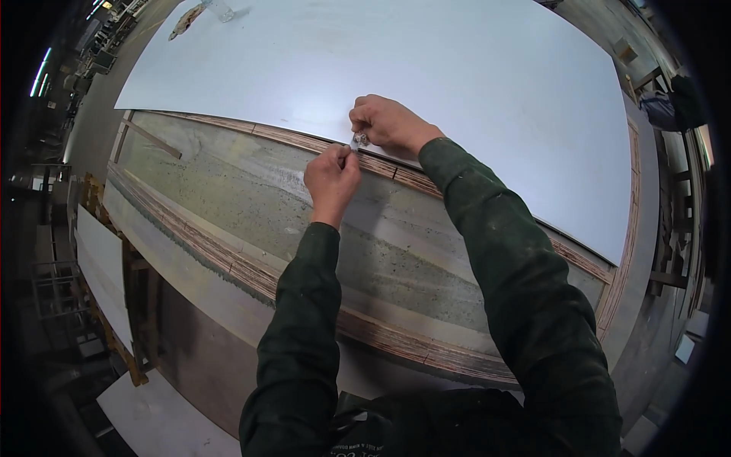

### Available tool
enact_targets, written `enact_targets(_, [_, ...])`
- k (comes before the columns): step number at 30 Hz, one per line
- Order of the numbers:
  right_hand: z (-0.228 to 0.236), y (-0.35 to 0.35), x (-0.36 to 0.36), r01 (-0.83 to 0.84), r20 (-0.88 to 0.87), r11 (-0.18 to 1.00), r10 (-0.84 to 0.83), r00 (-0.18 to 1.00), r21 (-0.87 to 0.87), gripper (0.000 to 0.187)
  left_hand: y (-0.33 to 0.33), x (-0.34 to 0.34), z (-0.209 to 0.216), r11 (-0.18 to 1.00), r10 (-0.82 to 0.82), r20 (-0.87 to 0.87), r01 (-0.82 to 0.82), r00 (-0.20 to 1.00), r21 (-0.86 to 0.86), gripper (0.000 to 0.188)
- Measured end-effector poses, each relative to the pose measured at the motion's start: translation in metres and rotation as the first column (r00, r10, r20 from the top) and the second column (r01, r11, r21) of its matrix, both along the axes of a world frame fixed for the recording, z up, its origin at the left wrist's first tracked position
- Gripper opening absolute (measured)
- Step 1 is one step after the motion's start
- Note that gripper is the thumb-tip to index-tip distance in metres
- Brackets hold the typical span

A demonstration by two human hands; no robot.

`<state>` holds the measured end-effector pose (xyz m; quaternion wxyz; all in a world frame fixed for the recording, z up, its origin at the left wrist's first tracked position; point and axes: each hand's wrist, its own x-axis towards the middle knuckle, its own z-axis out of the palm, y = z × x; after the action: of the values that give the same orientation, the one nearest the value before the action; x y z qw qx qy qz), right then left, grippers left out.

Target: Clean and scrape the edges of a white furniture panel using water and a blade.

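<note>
A large white panel lies flat in front of me, over a worn, stained board with brown wood-like strips along its edges. Both hands meet at the panel's near edge. Between their fingertips is a small, crumpled, whitish-grey piece; its kind cannot be made out. My left hand is closed, thumb and fingers pinching the piece from the near side, over the worn board. My right hand curls closed around its far side, above the panel. The right fingertips are partly hidden.
A clear plastic container and a crumpled brownish rag-like thing lie at the panel's far left. Another pale panel leans on a wooden rack at left. A dark and blue-grey bundle shows at far right.
</note>
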<state>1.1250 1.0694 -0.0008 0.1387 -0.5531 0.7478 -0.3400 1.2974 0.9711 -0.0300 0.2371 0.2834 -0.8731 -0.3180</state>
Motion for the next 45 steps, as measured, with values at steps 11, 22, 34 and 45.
enact_targets(11, [0.004,-0.041,-0.007,0.128,0.192,0.991,-0.120,0.974,-0.032,0.014,-0.073,-0.004,-0.006,0.952,-0.090,-0.179,0.138,0.980,0.274,0.017])
enact_targets(22, [0.002,-0.180,-0.012,0.121,0.168,0.993,-0.118,0.979,-0.007,0.017,-0.212,-0.020,0.004,0.999,0.035,-0.060,-0.033,0.998,0.038,0.019])
enact_targets(34, [0.002,-0.141,-0.015,-0.012,0.102,1.000,0.013,0.995,-0.010,0.010,-0.144,-0.006,0.001,0.999,0.024,-0.025,-0.024,0.999,-0.022,0.013])
enact_targets(45, [-0.001,-0.016,-0.015,0.024,0.045,1.000,-0.024,0.999,-0.005,0.009,-0.020,-0.011,-0.003,0.990,-0.094,-0.068,0.086,0.993,-0.113,0.010])
